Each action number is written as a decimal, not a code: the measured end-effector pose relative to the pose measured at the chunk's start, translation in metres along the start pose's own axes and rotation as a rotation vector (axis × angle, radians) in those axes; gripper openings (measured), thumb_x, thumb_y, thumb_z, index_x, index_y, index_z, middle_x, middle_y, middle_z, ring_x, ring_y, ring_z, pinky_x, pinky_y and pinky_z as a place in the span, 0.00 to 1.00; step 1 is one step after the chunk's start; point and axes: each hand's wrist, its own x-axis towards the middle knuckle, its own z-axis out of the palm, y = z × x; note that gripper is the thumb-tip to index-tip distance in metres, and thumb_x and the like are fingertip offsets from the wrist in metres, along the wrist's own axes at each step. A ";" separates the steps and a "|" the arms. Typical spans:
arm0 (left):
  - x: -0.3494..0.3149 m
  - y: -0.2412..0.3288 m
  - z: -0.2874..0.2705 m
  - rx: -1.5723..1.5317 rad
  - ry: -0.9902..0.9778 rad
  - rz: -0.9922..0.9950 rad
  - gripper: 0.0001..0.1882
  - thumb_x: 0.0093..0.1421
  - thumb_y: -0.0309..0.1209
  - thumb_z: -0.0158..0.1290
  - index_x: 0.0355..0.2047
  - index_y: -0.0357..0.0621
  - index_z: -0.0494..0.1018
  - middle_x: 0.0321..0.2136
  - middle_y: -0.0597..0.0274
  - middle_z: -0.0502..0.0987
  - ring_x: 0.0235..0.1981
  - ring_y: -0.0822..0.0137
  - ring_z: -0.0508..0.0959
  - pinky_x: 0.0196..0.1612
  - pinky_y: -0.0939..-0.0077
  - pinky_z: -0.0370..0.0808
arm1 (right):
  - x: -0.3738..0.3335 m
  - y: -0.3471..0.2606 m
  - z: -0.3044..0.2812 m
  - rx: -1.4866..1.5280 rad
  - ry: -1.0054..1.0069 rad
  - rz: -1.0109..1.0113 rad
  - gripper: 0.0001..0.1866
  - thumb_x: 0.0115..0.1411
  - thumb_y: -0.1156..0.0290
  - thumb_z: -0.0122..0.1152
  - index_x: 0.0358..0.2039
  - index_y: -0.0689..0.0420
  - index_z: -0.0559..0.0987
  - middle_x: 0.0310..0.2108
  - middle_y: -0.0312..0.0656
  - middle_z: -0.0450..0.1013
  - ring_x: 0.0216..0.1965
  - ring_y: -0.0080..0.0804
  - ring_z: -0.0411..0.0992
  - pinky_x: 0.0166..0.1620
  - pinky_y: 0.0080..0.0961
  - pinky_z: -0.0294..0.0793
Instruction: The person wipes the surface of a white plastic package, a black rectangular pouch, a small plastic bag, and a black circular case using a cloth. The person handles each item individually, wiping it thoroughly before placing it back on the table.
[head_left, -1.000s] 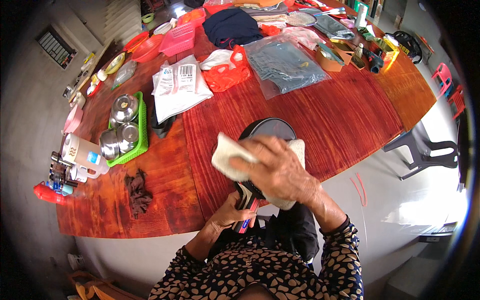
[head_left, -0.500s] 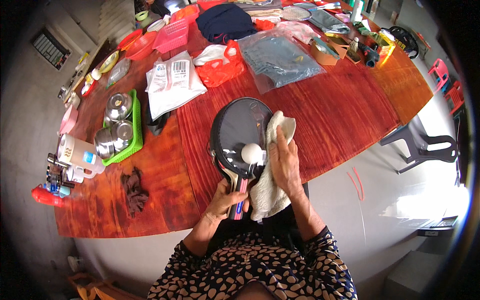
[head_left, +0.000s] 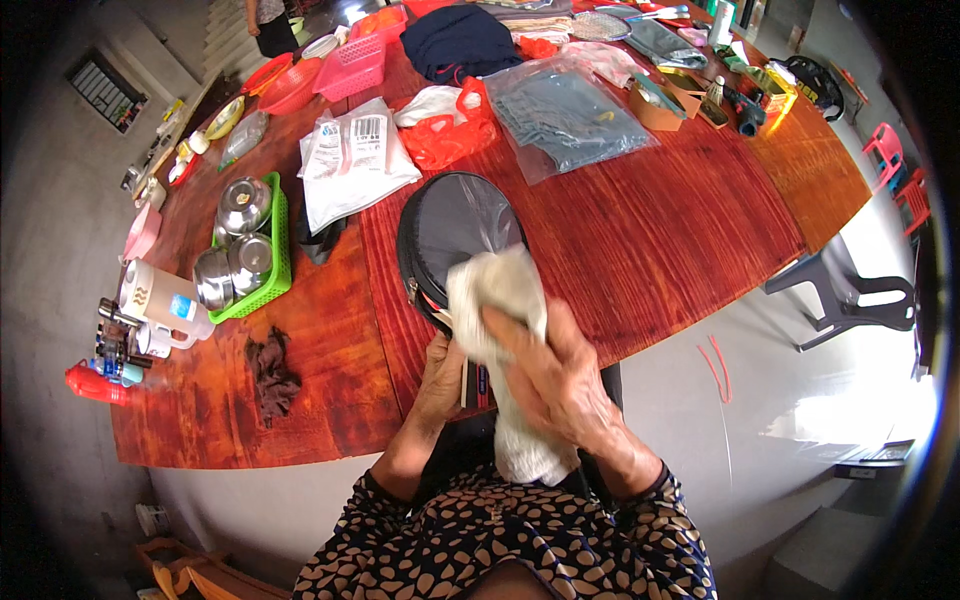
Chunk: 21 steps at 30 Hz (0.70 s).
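A black table tennis paddle case (head_left: 440,215) with a clear cover is tilted over the table's front edge. My left hand (head_left: 440,378) is closed round the paddle handles that stick out of its lower end. My right hand (head_left: 555,375) grips a cream-white cloth (head_left: 495,290) and lays it over the lower part of the case. The cloth hides the white ball there and hangs down past the handles. Motion slightly blurs the right fingers and the cloth.
On the red wooden table (head_left: 640,230) stand a green basket (head_left: 280,250) of steel bowls, a plastic jug (head_left: 160,300) and a dark crumpled cloth (head_left: 272,375). Beyond lie a white package (head_left: 355,165), a red bag (head_left: 455,130) and clear-wrapped fabric (head_left: 570,120). A grey chair (head_left: 850,295) is at right.
My right hand has brought the cloth from the case's right side leftward over its lower part, covering the ball. The case has shifted slightly left. A person now shows at the far upper left.
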 end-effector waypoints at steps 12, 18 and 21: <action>0.011 -0.005 0.010 -0.141 -0.036 0.088 0.35 0.68 0.58 0.23 0.60 0.44 0.58 0.49 0.61 0.70 0.48 0.68 0.73 0.51 0.71 0.73 | -0.009 0.002 0.045 -0.466 -0.122 -0.145 0.25 0.48 0.74 0.58 0.49 0.67 0.73 0.49 0.56 0.62 0.36 0.45 0.70 0.32 0.32 0.77; 0.009 -0.036 -0.021 -0.485 -0.082 -0.062 0.14 0.66 0.37 0.47 0.47 0.43 0.68 0.38 0.63 0.75 0.35 0.73 0.77 0.35 0.80 0.79 | -0.036 0.003 0.032 -0.116 -0.193 -0.152 0.27 0.46 0.78 0.61 0.51 0.57 0.74 0.49 0.52 0.63 0.42 0.49 0.72 0.38 0.35 0.78; 0.006 -0.007 -0.004 -0.426 0.042 -0.081 0.13 0.59 0.31 0.57 0.43 0.42 0.71 0.34 0.61 0.77 0.29 0.73 0.77 0.30 0.80 0.77 | -0.035 0.029 -0.003 0.371 -0.346 -0.180 0.23 0.54 0.75 0.58 0.53 0.57 0.74 0.50 0.51 0.68 0.44 0.40 0.74 0.40 0.31 0.79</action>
